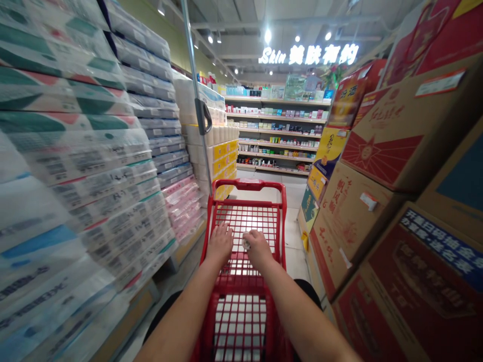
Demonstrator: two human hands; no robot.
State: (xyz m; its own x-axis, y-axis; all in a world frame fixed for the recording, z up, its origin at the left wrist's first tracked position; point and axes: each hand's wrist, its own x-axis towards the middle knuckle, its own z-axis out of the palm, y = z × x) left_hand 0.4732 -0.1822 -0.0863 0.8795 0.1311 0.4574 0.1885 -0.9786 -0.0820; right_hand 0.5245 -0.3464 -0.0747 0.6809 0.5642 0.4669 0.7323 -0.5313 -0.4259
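A red shopping cart (246, 196) with a grid basket stands in front of me, between my forearms. My left hand (220, 245) is over the left part of the grid, its fingers stretched forward and slightly apart, with nothing seen in it. It looks close to the grid; whether it touches cannot be told. My right hand (259, 247) is above the grid on the right, its fingers curled closed around a small whitish round thing (246, 243). Most of that thing is hidden by the fingers, and its kind is unclear.
Stacked tissue packs (94, 151) line the left side. Cardboard cartons (381, 130) are piled at right. A metal pole (194, 75) with a grey handle rises at the cart's left. Shelves of small products (277, 133) stand ahead, across a tiled floor (294, 221).
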